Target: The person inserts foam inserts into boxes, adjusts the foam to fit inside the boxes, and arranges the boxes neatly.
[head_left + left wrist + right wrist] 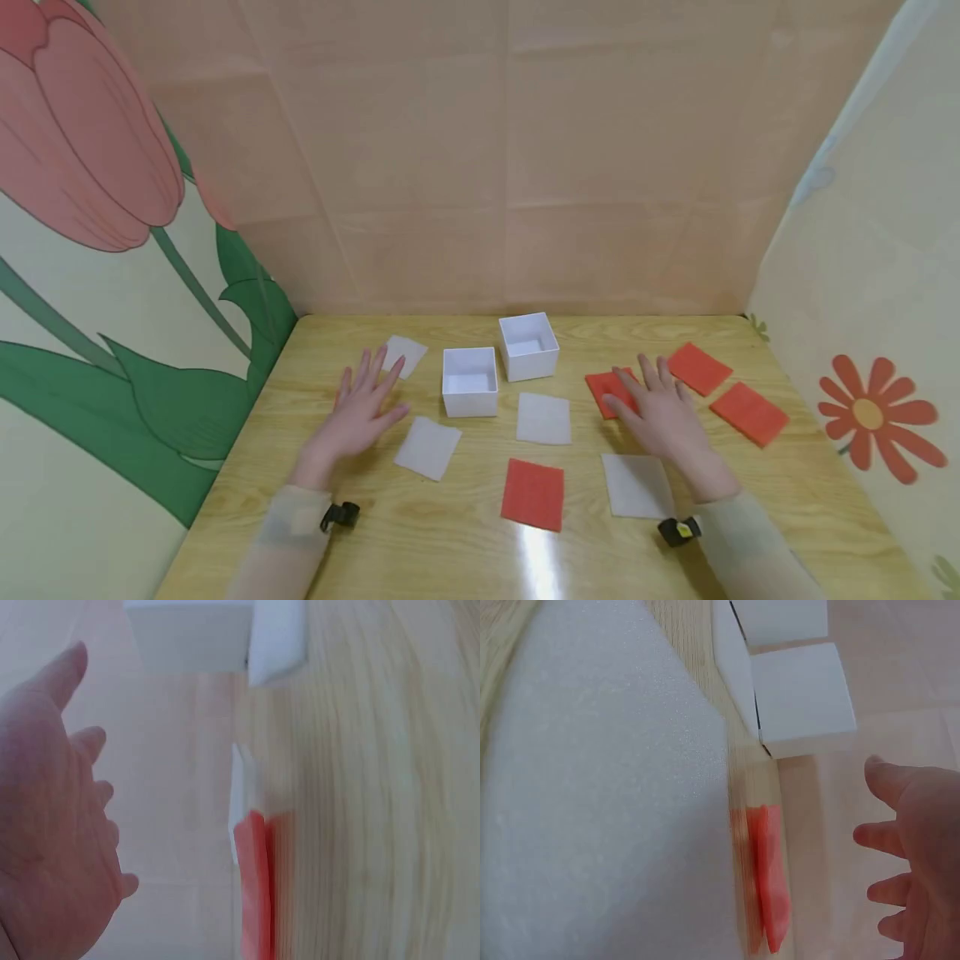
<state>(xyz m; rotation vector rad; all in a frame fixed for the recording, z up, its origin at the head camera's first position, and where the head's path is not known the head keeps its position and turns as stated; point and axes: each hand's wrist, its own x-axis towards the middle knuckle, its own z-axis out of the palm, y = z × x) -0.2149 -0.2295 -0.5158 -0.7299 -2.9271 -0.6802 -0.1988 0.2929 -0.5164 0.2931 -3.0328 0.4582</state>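
Note:
My left hand (362, 417) is held over the left part of the table with spread fingers and nothing in its grasp. A white square sheet (406, 357) lies just beyond its fingertips, another white square (428, 448) to its right. Mostly hidden behind that hand is a red piece (255, 892), seen in the left wrist view. My right hand (666, 417), fingers also spread and holding nothing, overlaps a red square (600, 390) in the head view. A white square (636, 486) lies below its palm. Two more red squares (699, 368) lie to its right.
Two open white boxes (470, 403) (531, 367) stand near the table's back middle. In front of them lie a white square (543, 418) and a red square (532, 493). Walls border the wooden table (420, 542) at the back and both sides.

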